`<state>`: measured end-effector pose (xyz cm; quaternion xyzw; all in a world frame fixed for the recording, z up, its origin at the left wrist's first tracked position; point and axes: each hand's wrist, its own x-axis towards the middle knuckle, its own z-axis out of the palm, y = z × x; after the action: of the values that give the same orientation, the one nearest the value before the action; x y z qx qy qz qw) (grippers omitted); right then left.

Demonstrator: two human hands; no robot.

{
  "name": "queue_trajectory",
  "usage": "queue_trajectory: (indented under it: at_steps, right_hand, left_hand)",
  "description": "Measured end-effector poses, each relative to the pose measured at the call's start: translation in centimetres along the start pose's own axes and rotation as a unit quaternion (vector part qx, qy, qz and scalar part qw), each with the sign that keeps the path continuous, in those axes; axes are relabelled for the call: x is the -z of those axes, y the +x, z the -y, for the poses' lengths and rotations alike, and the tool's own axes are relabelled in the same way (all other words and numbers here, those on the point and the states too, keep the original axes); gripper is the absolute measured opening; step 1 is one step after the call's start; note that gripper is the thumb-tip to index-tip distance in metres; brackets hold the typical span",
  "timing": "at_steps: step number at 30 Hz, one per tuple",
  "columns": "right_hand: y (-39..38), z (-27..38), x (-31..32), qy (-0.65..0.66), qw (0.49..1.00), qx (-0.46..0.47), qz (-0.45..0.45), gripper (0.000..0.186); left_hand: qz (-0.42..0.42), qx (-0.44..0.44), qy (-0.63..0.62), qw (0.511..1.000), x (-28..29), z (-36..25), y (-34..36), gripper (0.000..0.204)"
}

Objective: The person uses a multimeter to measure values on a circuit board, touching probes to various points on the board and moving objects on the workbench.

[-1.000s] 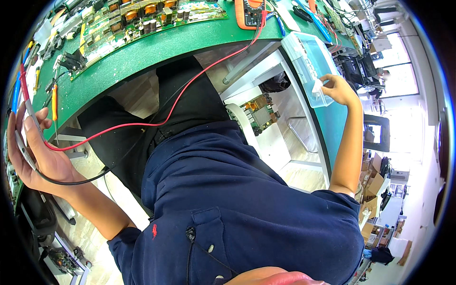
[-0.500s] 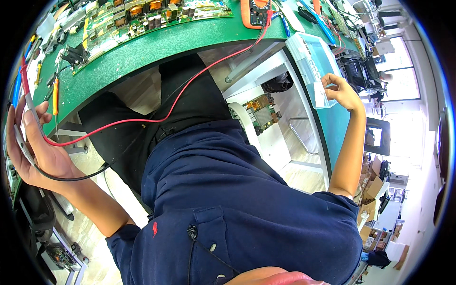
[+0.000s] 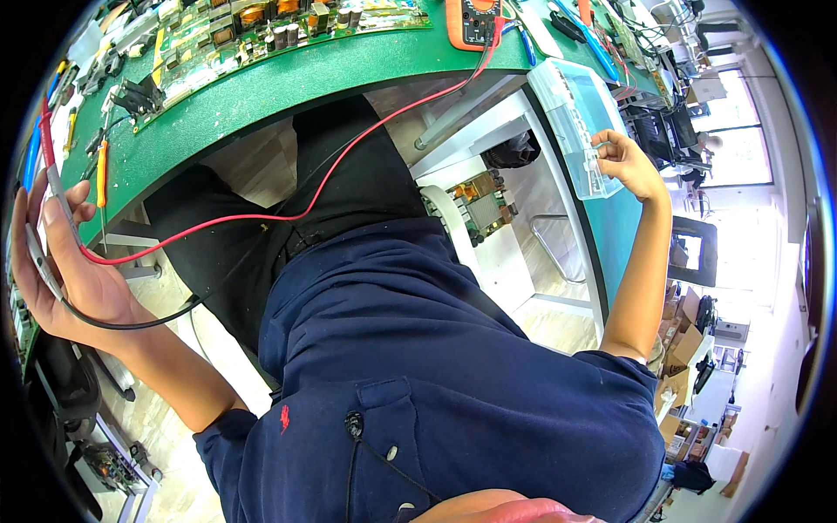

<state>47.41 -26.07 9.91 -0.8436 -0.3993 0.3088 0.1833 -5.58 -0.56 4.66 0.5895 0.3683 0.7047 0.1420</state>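
Note:
At the far left my left hand (image 3: 74,270) is closed around a pair of multimeter probes. The red probe (image 3: 47,144) points up past the fingers, and the grey-black probe (image 3: 42,266) lies across the palm. Their red lead (image 3: 305,205) and black lead (image 3: 139,325) run from the hand, the red one to an orange multimeter (image 3: 472,24) on the bench. My right hand (image 3: 632,167) is at the near right edge of a clear plastic box (image 3: 565,122), thumb and fingers pinched together. What lies between those fingertips is too small to make out.
A large circuit board (image 3: 261,39) with coils and capacitors lies on the green bench (image 3: 366,65). An orange-handled tool (image 3: 102,174) is near its left edge. Another circuit board (image 3: 479,207) sits below bench level. Cardboard boxes (image 3: 680,366) stand at the right.
My right hand stays at the plastic box, its fingers shifted slightly. The left hand keeps its hold on the probes, and the bench view has moved a little to the right.

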Motion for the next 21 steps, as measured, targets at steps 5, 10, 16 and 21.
queue_trajectory:
  at_steps: [5, 10, 16, 21]
  right_hand:
    - [0.2, -0.5, 0.3, -0.002, 1.000, -0.011, 0.016, 0.034]
    - [-0.3, 0.1, 0.2, 0.004, 1.000, -0.009, 0.010, 0.029]
    - [-0.7, 0.3, 0.7, -0.005, 1.000, -0.012, -0.003, 0.023]
    - [-0.4, 0.1, 0.9, 0.009, 1.000, -0.006, 0.029, 0.022]
  left_hand:
    - [-0.002, -0.004, -0.002, 1.000, -0.1, 0.0, 0.0, 0.021]
    - [0.006, -0.012, -0.004, 1.000, 0.1, 0.2, 0.2, 0.020]
    - [0.009, -0.016, 0.005, 1.000, 0.1, 0.3, 0.1, 0.020]
    - [0.003, -0.013, -0.005, 1.000, -0.1, 0.0, 0.1, 0.019]
